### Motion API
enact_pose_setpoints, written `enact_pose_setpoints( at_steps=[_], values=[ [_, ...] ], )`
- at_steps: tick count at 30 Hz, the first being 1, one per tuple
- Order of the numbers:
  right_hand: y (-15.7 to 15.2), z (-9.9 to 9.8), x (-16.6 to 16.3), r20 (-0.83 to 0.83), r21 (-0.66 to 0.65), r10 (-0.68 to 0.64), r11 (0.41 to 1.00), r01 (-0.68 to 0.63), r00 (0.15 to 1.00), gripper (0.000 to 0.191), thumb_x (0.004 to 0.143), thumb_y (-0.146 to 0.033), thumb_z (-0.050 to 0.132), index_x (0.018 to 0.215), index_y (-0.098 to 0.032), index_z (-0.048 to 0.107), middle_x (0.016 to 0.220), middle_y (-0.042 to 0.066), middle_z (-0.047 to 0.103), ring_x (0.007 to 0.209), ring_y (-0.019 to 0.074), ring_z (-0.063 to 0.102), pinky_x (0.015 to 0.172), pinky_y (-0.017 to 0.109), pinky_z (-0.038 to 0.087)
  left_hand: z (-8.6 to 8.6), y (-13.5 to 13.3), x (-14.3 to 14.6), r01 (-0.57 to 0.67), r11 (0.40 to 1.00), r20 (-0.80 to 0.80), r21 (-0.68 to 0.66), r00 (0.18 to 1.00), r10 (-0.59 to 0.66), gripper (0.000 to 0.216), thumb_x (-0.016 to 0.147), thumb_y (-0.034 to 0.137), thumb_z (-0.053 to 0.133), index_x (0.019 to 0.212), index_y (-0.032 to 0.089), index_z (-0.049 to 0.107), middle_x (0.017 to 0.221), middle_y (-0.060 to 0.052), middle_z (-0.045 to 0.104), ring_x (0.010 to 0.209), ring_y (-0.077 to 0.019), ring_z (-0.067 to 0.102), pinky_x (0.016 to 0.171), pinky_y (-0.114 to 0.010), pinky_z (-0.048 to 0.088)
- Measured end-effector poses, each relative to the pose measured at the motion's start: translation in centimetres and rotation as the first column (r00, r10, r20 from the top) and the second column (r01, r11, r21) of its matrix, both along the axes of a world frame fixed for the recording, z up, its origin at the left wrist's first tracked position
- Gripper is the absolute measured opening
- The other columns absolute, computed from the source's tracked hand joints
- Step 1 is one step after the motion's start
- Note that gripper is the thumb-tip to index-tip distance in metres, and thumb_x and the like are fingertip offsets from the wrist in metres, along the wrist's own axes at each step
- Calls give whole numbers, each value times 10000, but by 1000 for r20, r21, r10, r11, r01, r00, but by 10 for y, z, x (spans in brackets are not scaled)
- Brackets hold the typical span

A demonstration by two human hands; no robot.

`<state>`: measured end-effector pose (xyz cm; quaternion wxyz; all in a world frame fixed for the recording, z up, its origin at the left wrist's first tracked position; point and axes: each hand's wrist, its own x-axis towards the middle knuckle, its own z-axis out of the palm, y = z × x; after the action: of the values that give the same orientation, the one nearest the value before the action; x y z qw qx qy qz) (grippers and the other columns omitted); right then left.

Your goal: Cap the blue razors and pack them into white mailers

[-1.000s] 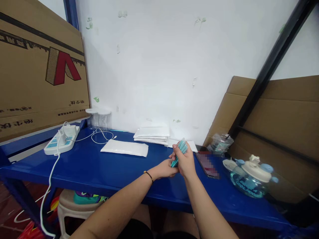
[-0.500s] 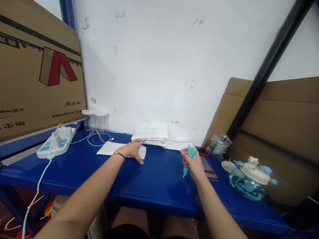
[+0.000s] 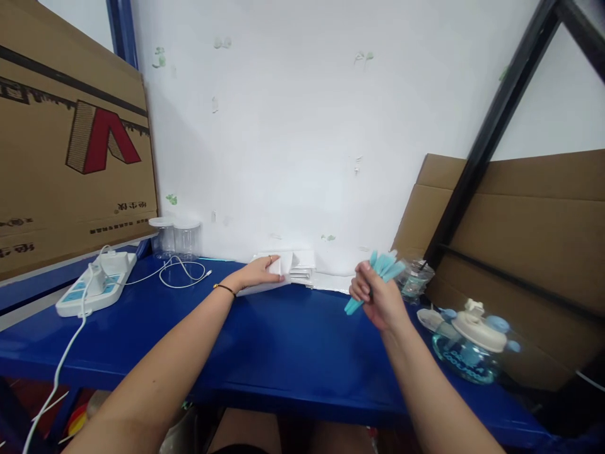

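My left hand [image 3: 259,272] is closed on a white padded envelope [image 3: 285,267], which is tilted up off the table with the thumb across its face. Part of it is hidden behind the hand. Just behind it, against the wall, lies a stack of similar white envelopes [image 3: 305,260]. My right hand [image 3: 378,296] is a fist around a bundle of light-blue flat strips [image 3: 385,265]; their ends fan out above and stick out below. What the strips are exactly I cannot tell.
On the left are a white power strip [image 3: 97,285], a white cable [image 3: 182,277] and two lidded clear jars [image 3: 187,241]. To the right stand a teal water bottle [image 3: 466,353] and a clear plastic cup [image 3: 416,280]. Another flat white envelope [image 3: 333,283] lies by the wall on the blue table [image 3: 293,353].
My left hand has taken hold of the envelope that lay flat, and lifted and shifted it right toward the stack. My right hand has risen slightly and turned, still gripping the blue strips.
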<state>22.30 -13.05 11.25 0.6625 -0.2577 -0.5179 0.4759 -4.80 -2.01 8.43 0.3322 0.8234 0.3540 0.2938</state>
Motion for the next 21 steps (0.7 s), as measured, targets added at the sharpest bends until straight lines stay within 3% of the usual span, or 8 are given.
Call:
enact_pose_setpoints(
  at_steps=[2,4,8,11,14,16,18,21],
  values=[
    [-2,37,-3,-6,89,14,996,-13,1000,258,790,-402,608,673,-195,508,455,-79,370,382,62,376,442,214,375,16,-6,15,205,971,323,-124,933,-156,645,660,533,608,1169,153,499,1092,-102,610,941,-236,572,788,-299,432],
    [-1,71,-10,-4,212,-18,977,19,1000,281,781,-438,604,661,-204,506,450,-69,411,434,92,472,516,242,440,23,-12,30,426,879,526,-215,809,-263,684,627,552,632,1140,115,513,1029,-136,626,860,-229,592,729,-304,449],
    [5,108,-33,43,313,-35,950,20,998,299,766,-478,597,677,-204,514,489,-49,521,586,145,607,706,308,490,12,-17,58,673,677,692,-297,641,-334,712,575,558,675,1093,87,544,993,-160,631,806,-220,601,680,-293,456],
    [11,103,-52,140,286,-36,958,-6,990,331,754,-512,589,700,-190,541,540,-22,591,735,189,647,814,354,464,0,-21,72,753,559,735,-346,588,-337,742,542,569,688,1084,83,546,997,-167,631,820,-241,610,664,-288,455],
    [14,86,-63,272,248,-58,969,-12,961,363,761,-528,571,705,-171,604,675,27,652,862,207,628,862,359,433,-5,-24,80,779,519,769,-351,556,-315,729,540,536,697,1098,95,538,994,-159,636,855,-262,613,673,-293,454],
    [15,75,-64,371,197,-82,980,8,925,363,748,-526,589,757,-168,647,778,48,657,822,200,619,759,332,474,-7,-26,81,781,525,797,-337,534,-283,718,543,519,697,1109,108,533,992,-149,640,889,-271,609,697,-299,453],
    [16,67,-62,466,108,-47,994,-4,883,374,731,-525,610,868,-179,654,761,41,632,638,168,597,535,287,480,-9,-27,80,787,521,820,-330,513,-255,724,543,529,688,1113,111,532,979,-146,645,900,-282,609,717,-315,455],
    [19,59,-59,560,-7,79,996,-90,825,397,735,-538,598,941,-199,620,609,-11,542,398,106,470,309,222,356,-12,-28,79,808,498,851,-315,473,-228,734,545,544,676,1116,105,534,974,-150,650,903,-299,612,744,-343,459]
  ],
)
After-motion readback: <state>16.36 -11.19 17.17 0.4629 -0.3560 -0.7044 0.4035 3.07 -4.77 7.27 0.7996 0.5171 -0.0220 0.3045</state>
